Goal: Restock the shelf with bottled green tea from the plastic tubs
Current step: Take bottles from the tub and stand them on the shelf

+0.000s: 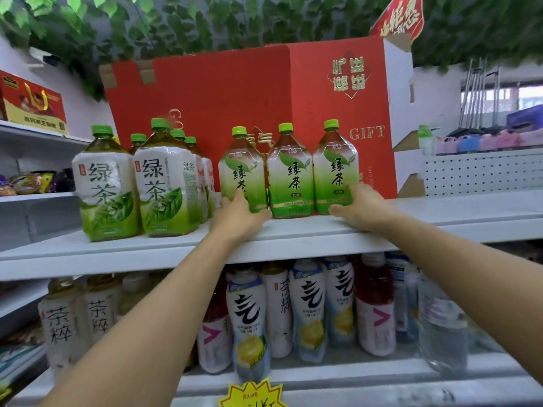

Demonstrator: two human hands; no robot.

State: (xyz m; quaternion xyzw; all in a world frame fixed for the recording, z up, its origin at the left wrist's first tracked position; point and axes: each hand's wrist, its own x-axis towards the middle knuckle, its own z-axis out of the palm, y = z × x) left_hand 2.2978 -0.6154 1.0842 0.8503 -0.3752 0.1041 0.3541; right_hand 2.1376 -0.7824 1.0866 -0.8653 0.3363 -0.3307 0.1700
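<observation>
Three green tea bottles with green caps stand in a row on the white upper shelf (176, 248). My left hand (239, 215) grips the base of the left bottle (242, 168). My right hand (360, 205) grips the base of the right bottle (335, 165). The middle bottle (289, 171) stands between them, untouched. To the left stand several larger green tea bottles (105, 183) with white-and-green labels. No plastic tubs are in view.
Big red gift boxes (264, 95) stand right behind the bottles. The lower shelf (323, 374) holds several mixed drink bottles. A boxed product (32, 104) sits on the left-hand shelves. A white pegboard rack (482, 171) is at the right.
</observation>
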